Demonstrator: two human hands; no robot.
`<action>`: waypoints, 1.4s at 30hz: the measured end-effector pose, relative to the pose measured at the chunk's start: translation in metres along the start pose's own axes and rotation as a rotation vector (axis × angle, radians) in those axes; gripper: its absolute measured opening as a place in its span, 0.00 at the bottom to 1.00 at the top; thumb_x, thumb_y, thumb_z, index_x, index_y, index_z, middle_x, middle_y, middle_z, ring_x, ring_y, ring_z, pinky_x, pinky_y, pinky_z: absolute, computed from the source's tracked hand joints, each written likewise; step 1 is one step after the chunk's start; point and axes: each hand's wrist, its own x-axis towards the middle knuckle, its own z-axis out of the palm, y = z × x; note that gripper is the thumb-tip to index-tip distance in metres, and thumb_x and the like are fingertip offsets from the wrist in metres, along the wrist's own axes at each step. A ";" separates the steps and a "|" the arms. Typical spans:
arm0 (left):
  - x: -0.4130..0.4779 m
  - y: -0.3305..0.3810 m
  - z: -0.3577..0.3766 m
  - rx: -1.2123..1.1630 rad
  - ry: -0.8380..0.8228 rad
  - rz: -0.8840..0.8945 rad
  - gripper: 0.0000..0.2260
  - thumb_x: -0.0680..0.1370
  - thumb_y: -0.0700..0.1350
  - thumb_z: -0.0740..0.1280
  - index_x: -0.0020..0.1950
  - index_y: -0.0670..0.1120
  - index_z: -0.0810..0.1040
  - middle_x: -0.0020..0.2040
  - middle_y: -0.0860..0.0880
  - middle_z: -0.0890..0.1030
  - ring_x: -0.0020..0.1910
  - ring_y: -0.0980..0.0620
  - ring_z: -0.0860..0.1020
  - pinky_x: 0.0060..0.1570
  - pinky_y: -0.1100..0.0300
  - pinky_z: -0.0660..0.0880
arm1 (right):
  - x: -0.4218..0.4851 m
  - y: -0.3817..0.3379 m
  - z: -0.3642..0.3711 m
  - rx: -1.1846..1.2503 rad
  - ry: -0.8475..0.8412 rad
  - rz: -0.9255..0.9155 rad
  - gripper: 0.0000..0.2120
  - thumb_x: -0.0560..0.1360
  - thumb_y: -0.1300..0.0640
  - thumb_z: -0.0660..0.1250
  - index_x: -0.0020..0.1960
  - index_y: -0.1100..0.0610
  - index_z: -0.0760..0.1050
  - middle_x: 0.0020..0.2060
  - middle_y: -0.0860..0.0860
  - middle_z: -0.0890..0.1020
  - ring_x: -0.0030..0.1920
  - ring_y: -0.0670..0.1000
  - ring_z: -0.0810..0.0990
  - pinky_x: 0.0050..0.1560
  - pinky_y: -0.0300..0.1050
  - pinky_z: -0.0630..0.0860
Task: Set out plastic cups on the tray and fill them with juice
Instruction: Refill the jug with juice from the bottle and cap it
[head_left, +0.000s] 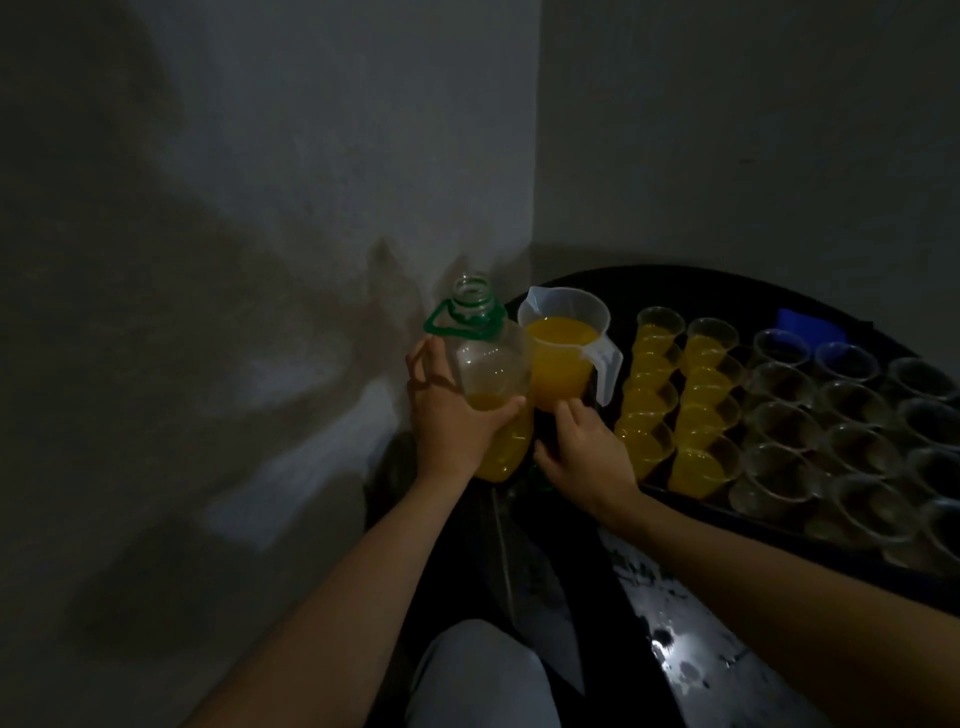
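- Our left grip (452, 415) wraps its fingers and thumb round a clear, smooth plastic bottle (488, 364), uncapped, with a green neck ring (441, 317) and orange juice low inside.
- Just right of it stands a translucent jug (558, 364) of juice.
- Our right grip (582, 457) lies at the jug's foot; we cannot tell if it pinches anything.
- On the dark tray (769, 525), two left rows of filled cups (696, 410) adjoin the empty cups (841, 415).
- The black glossy table (675, 613) carries them all.

Single head-worn view, facing forward and down. Left hand (449, 421), right hand (582, 457) close, mid-frame. Tray (675, 278) right of right hand; wall corner (535, 156) beyond hands.
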 end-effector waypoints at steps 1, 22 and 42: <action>0.000 -0.001 0.001 0.004 -0.004 0.001 0.55 0.63 0.55 0.84 0.81 0.42 0.56 0.79 0.43 0.58 0.77 0.45 0.61 0.74 0.51 0.66 | -0.001 0.000 0.005 0.010 -0.080 0.029 0.18 0.76 0.44 0.66 0.59 0.55 0.69 0.53 0.52 0.75 0.52 0.53 0.76 0.41 0.46 0.76; 0.000 -0.003 0.002 -0.049 0.001 -0.009 0.56 0.62 0.53 0.84 0.81 0.42 0.57 0.79 0.43 0.57 0.78 0.44 0.59 0.75 0.55 0.63 | 0.013 -0.033 -0.043 0.241 -0.197 0.293 0.13 0.73 0.48 0.75 0.46 0.57 0.77 0.45 0.53 0.82 0.45 0.53 0.81 0.43 0.50 0.79; 0.004 -0.008 -0.003 -0.031 -0.068 -0.004 0.54 0.64 0.56 0.83 0.81 0.47 0.57 0.80 0.45 0.57 0.78 0.44 0.60 0.74 0.49 0.65 | 0.115 -0.111 -0.135 0.748 0.031 0.049 0.26 0.73 0.54 0.75 0.69 0.53 0.73 0.52 0.50 0.80 0.54 0.48 0.80 0.56 0.47 0.81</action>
